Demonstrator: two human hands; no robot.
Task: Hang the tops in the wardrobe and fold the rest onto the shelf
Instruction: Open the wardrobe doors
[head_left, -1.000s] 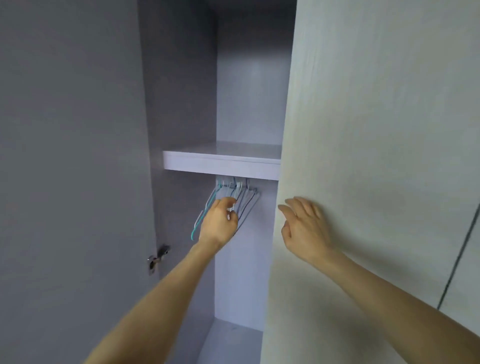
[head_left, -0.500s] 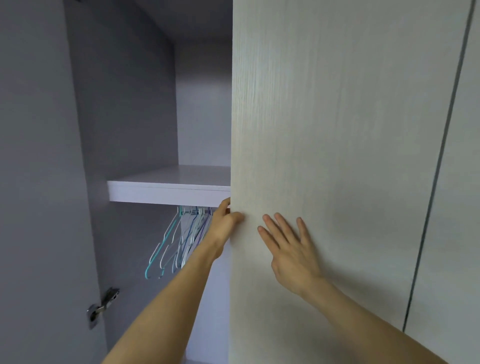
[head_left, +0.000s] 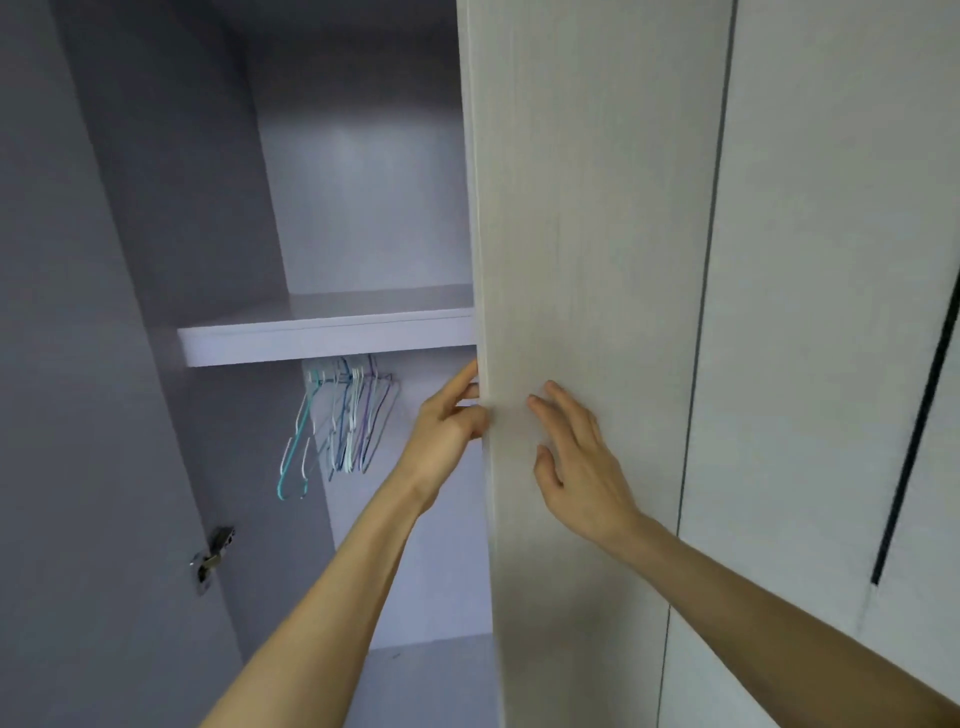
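Note:
The wardrobe stands partly open. My left hand (head_left: 441, 431) grips the free edge of the pale wood-grain door (head_left: 582, 234), thumb on the front and fingers behind the edge. My right hand (head_left: 576, 462) lies flat on the face of that door with fingers spread. Inside, several thin wire hangers (head_left: 343, 421) in teal, white and purple hang bunched under the white shelf (head_left: 322, 343). The shelf top is bare. No clothes are in view.
The wardrobe's left door (head_left: 62, 415) is swung open on the left, with a metal hinge (head_left: 210, 558) on the inner side wall. Shut neighbouring doors (head_left: 831, 260) fill the right side. The wardrobe floor (head_left: 426, 675) shows below my arms.
My left hand has left the hangers and moved right to take hold of the door edge. My right hand has stayed on the door face, fingers now spread.

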